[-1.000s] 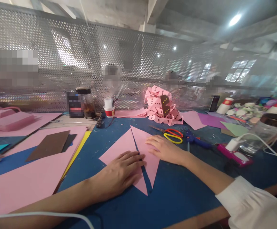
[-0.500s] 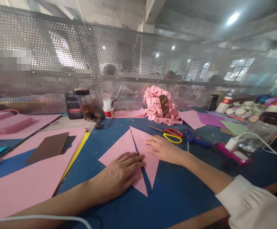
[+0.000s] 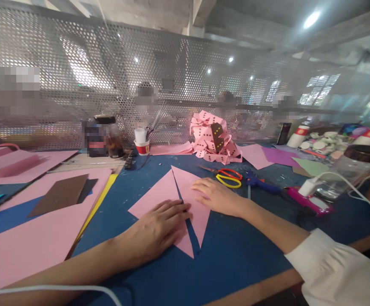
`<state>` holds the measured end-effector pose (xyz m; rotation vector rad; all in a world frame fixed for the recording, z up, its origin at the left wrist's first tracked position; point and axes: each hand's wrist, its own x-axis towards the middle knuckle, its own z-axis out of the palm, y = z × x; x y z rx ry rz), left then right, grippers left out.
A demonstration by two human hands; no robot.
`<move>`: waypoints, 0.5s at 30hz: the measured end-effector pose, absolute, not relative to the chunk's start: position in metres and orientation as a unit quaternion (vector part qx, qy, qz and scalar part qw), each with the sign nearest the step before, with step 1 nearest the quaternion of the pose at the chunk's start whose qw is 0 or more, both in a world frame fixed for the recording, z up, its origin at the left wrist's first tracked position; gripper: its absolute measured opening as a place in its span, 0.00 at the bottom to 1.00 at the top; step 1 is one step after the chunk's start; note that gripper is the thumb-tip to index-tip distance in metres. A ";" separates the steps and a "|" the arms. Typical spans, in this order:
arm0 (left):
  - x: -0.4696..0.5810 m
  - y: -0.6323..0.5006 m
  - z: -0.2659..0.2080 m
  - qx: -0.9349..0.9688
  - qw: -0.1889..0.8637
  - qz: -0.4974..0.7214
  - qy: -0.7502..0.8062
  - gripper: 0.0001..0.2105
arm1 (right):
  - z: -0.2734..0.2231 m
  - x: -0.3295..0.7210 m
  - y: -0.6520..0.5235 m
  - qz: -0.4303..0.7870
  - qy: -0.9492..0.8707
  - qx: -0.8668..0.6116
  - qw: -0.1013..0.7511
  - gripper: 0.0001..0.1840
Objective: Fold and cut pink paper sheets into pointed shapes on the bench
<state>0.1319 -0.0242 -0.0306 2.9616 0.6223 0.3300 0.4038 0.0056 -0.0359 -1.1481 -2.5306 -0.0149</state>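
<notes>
Two pointed flaps of pink paper lie before me on the blue tabletop, a narrow gap running between them and their tips meeting at the far end. My left hand [image 3: 159,227] rests flat on the left pink flap [image 3: 155,193], fingers stretched out across the gap toward the other side. On the right pink flap [image 3: 200,225] lies my right hand [image 3: 218,196], palm down with its fingers extended. Neither hand grips anything. Part of the paper is hidden beneath both hands. Just beyond my right hand are scissors [image 3: 229,178] with red and yellow handles.
Right of the scissors lie a blue glue gun [image 3: 264,185] and a magenta power strip [image 3: 309,202]. A pink paper model [image 3: 209,138] with dark dots stands at the back, near a paper cup [image 3: 142,147]. Pink sheets [image 3: 38,233] cover the left side; a white cable [image 3: 54,288] crosses the front.
The camera view has shifted slightly, so everything appears a little farther left and higher. Both hands keep their places on the pink paper.
</notes>
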 end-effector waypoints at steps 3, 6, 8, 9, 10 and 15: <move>0.132 -0.026 -0.030 0.971 0.050 0.109 0.205 0.21 | -0.036 0.403 0.005 -0.003 -0.895 -0.406 0.183 0.18; 0.132 -0.027 -0.029 0.971 0.053 0.111 0.207 0.21 | -0.035 0.403 0.004 0.002 -0.894 -0.408 0.185 0.18; 0.132 -0.027 -0.029 0.970 0.059 0.113 0.207 0.21 | -0.033 0.402 0.003 0.006 -0.893 -0.410 0.185 0.18; 0.132 -0.027 -0.029 0.969 0.064 0.115 0.207 0.21 | -0.033 0.402 0.003 0.007 -0.893 -0.411 0.184 0.18; 0.131 -0.027 -0.029 0.969 0.069 0.116 0.208 0.21 | -0.032 0.402 0.003 0.007 -0.893 -0.410 0.184 0.18; 0.130 -0.027 -0.029 0.967 0.079 0.115 0.211 0.22 | -0.032 0.403 0.003 0.007 -0.896 -0.406 0.179 0.18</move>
